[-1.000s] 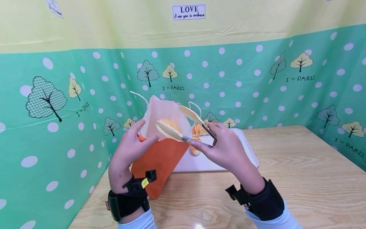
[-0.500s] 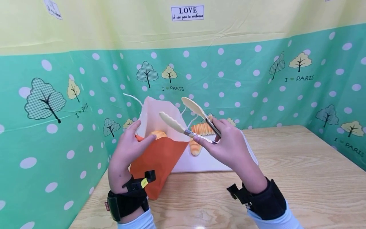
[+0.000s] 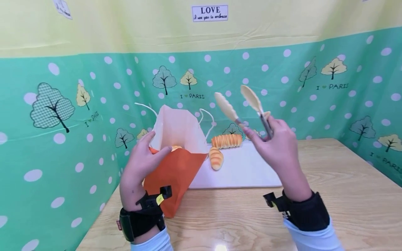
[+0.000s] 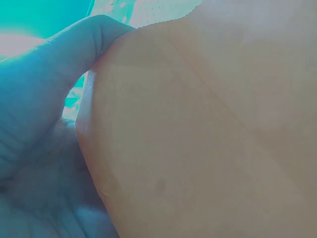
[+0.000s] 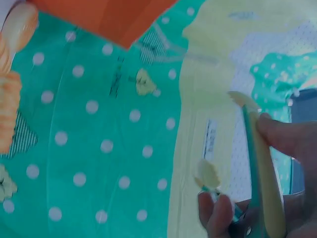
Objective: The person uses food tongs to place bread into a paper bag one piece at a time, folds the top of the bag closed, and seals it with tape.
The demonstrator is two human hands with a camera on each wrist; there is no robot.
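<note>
An orange paper bag (image 3: 174, 177) with a white inside and white string handles leans open-mouthed at the left. My left hand (image 3: 139, 160) grips its left side near the rim, thumb at the front edge; the left wrist view shows the paper (image 4: 188, 139) against the palm. Just inside the mouth, the top of a bread roll (image 3: 176, 147) peeks out, mostly hidden. Raised to the right of the bag, my right hand (image 3: 279, 144) holds beige-tipped tongs (image 3: 226, 107). The tongs' tips are spread, with nothing between them.
Behind the bag lies a white tray (image 3: 251, 170) bearing a small striped bread roll (image 3: 216, 159) and a longer ridged bread roll (image 3: 226, 141). A wooden table (image 3: 333, 174) extends right. A green and yellow patterned curtain (image 3: 276, 76) hangs around the back and sides.
The bread roll between the tongs was let go and sank into the bag. My right hand with the tongs has moved up and right, away from the mouth. The left hand stays put.
</note>
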